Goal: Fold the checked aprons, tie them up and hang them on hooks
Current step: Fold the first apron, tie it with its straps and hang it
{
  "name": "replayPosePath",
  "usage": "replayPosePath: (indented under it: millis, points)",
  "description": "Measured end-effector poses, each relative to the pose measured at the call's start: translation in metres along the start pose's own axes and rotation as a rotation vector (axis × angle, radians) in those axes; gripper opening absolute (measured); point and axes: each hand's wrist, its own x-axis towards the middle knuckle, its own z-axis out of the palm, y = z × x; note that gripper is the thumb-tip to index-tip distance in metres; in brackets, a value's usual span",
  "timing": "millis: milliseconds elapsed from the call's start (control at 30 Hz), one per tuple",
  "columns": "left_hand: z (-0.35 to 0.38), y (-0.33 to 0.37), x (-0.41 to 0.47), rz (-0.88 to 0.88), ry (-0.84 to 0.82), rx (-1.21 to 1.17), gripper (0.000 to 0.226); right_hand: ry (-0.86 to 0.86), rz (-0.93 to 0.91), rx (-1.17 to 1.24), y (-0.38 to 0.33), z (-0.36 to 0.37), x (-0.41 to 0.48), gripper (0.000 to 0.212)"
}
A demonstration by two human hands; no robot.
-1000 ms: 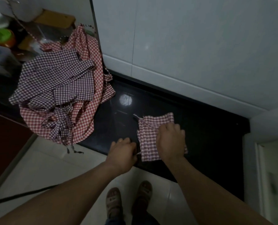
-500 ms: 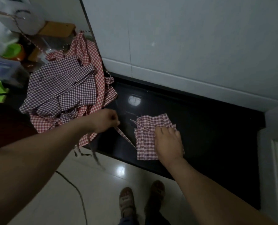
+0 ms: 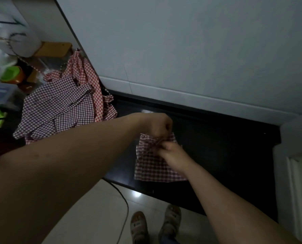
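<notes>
Red-checked apron is folded into a small square, lying flat on the black table mid-frame, thin tie running across its upper part. Over at left there's a crumpled heap: purple-checked apron on top of another red one.

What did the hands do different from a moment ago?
The left hand swung back from the left, carrying the strap across the folded apron. The right hand stopped pressing flat and now pinches the strap too. The folded apron stayed on the black counter, and the pile of aprons stayed put.
</notes>
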Motion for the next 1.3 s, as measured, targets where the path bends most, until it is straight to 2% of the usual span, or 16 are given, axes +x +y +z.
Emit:
replayPosePath:
  millis: [100, 167, 200, 233, 267, 367, 433, 533, 767, 833, 933, 1000, 1067, 1133, 1233, 1300]
  points:
    - [0.008, -0.004, 0.004, 0.011, 0.124, -0.066, 0.012, 0.104, 0.011, 0.111, 0.001, 0.003, 0.006, 0.019]
    - [0.019, -0.014, -0.003, 0.024, 0.488, -0.040, 0.037, 0.162, 0.056, 0.119, 0.002, 0.003, 0.010, 0.024]
    - [0.025, -0.020, -0.012, 0.016, 0.664, -0.041, 0.040, 0.166, 0.079, 0.095, 0.002, 0.004, 0.010, 0.027]
    - [0.034, -0.026, -0.021, 0.012, 0.771, -0.058, 0.034, 0.166, 0.101, 0.070, 0.002, 0.004, 0.011, 0.028]
    - [0.045, -0.032, -0.031, 0.027, 0.786, -0.051, 0.025, 0.168, 0.119, 0.050, 0.001, 0.005, 0.012, 0.029]
    - [0.087, -0.042, -0.054, 0.038, 0.585, 0.057, 0.019, 0.180, 0.145, 0.007, -0.004, 0.008, 0.014, 0.028]
    - [0.104, -0.047, -0.055, 0.011, 0.517, -0.031, 0.018, 0.176, 0.157, -0.027, -0.007, 0.009, 0.015, 0.029]
    - [0.111, -0.053, -0.053, -0.037, 0.502, -0.225, 0.017, 0.164, 0.147, -0.042, -0.009, 0.011, 0.011, 0.022]
    - [0.104, -0.069, -0.068, -0.060, 0.494, -0.229, 0.019, 0.226, 0.135, -0.110, -0.013, 0.010, 0.004, 0.017]
    - [0.097, -0.065, -0.066, -0.103, 0.467, -0.400, 0.022, 0.261, 0.122, -0.078, -0.016, 0.011, 0.002, 0.017]
    - [0.097, -0.049, -0.062, -0.219, 0.328, -0.732, 0.028, 0.276, 0.129, -0.029, -0.015, 0.013, 0.003, 0.020]
    - [0.101, -0.038, -0.061, -0.276, 0.234, -1.011, 0.022, 0.266, 0.138, -0.007, -0.015, 0.013, 0.005, 0.020]
    - [0.102, -0.035, -0.059, -0.274, 0.207, -1.135, 0.016, 0.243, 0.134, 0.030, -0.015, 0.010, 0.005, 0.016]
    - [0.104, -0.038, -0.054, -0.230, 0.241, -1.035, 0.014, 0.203, 0.143, 0.049, -0.014, 0.005, 0.005, 0.016]
    - [0.107, -0.046, -0.046, -0.111, 0.414, -0.470, 0.021, 0.152, 0.163, 0.083, -0.012, -0.001, 0.005, 0.021]
    - [0.107, -0.049, -0.043, -0.009, 0.535, -0.232, 0.031, 0.127, 0.154, 0.142, -0.009, -0.002, 0.004, 0.024]
